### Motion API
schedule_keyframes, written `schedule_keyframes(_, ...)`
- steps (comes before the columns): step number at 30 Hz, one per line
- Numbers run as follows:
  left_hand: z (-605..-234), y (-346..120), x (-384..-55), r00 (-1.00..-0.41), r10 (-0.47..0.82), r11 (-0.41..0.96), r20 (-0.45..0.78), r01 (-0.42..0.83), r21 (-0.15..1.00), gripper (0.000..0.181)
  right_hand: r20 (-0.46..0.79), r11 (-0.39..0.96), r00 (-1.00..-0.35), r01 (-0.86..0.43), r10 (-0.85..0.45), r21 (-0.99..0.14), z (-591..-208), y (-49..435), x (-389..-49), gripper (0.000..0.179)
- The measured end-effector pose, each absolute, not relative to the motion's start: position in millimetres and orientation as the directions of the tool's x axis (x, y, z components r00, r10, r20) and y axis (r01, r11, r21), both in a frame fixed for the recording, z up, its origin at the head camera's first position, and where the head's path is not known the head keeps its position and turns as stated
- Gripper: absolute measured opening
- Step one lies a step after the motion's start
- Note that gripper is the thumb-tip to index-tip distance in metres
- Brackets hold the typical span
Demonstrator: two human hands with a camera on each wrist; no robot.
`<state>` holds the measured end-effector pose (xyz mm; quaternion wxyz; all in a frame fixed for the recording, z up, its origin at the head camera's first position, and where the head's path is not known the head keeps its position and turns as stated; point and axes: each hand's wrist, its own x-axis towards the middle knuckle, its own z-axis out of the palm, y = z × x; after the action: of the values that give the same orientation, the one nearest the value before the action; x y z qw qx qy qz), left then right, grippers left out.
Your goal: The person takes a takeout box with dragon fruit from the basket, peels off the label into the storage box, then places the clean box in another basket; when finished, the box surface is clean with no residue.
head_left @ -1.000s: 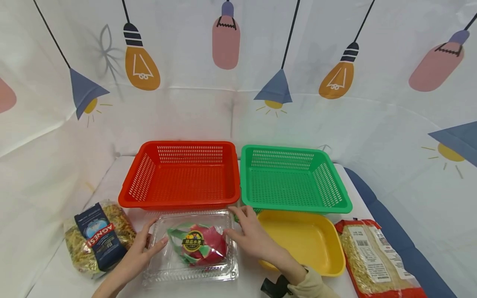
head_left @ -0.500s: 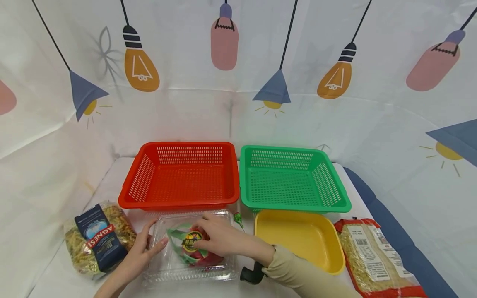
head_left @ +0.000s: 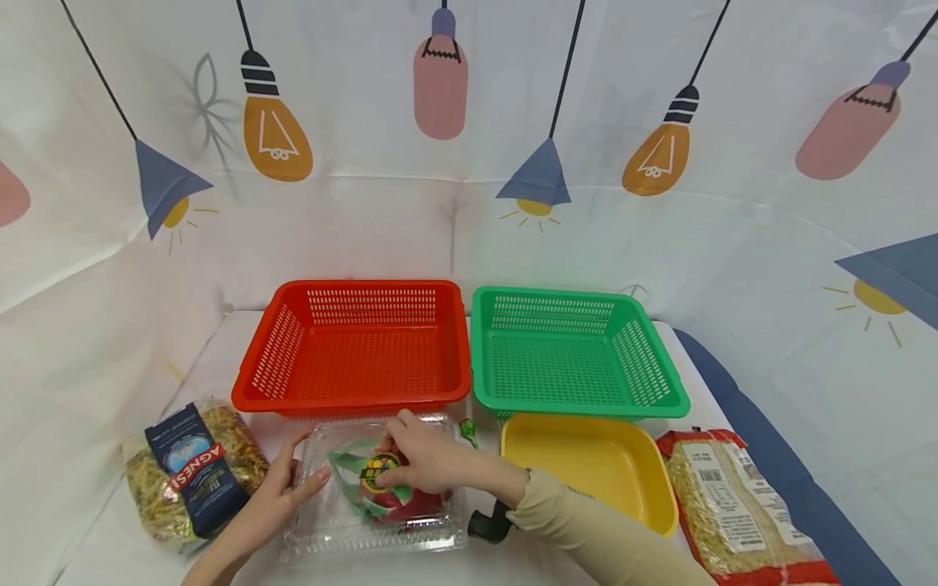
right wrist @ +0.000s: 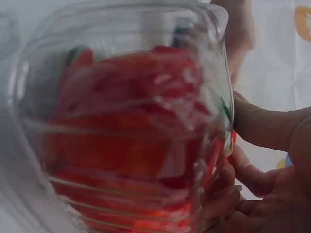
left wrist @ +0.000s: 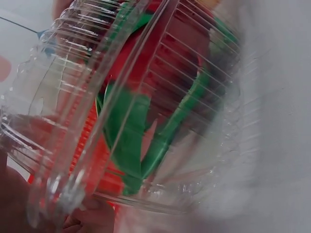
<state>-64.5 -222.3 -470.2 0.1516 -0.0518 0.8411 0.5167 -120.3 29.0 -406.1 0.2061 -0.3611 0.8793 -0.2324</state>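
A clear plastic box [head_left: 315, 513] with its lid down stands near the table's front, a red and green dragon fruit [head_left: 414, 505] inside. On the lid is a round black and yellow label [head_left: 377, 472], partly covered by my right hand [head_left: 425, 456]. That hand's thumb and fingertips touch the lid around the label, spaced apart; the right wrist view shows the thumb [right wrist: 262, 124] against the plastic. My left hand [head_left: 271, 496] rests along the box's left side, its thumb reaching over the lid. In the left wrist view, its fingers [left wrist: 95, 216] lie at the box's rim, partly hidden.
Behind the box stand a red basket [head_left: 352, 403] and a green basket [head_left: 586, 403]. A yellow tray [head_left: 663, 488] is to the right, with a bag of grain [head_left: 721, 496] beyond. An Agnesi pasta bag [head_left: 194, 472] lies left; a small green item [head_left: 467, 430] sits behind the box.
My right hand has come from the box's right edge leftward onto the lid at the label. The left hand and the box have stayed in place.
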Motion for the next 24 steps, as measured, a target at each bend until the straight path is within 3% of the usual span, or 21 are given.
schedule_keyframes(9, -470.9, -223.0, -65.0, -0.943, 0.084, 0.453, -0.321, -0.251, 0.856, 0.079, -0.209, 0.620, -0.660, -0.482, -0.722, -0.619, -408.4, 30.5, -128.2, 0.020)
schedule_keyframes(14, -471.7, -222.6, -65.3, -0.945, 0.091, 0.438, -0.315, -0.246, 0.864, 0.079, -0.191, 0.663, -0.696, -0.509, -0.692, -0.549, -410.2, 27.7, -126.7, 0.013)
schedule_keyframes(24, -471.9, -222.2, -64.7, -0.944, 0.098, 0.428, -0.314, -0.245, 0.870, 0.079, -0.199, 0.703, -0.705, -0.551, -0.681, -0.450, -410.2, 22.1, -120.3, 0.016)
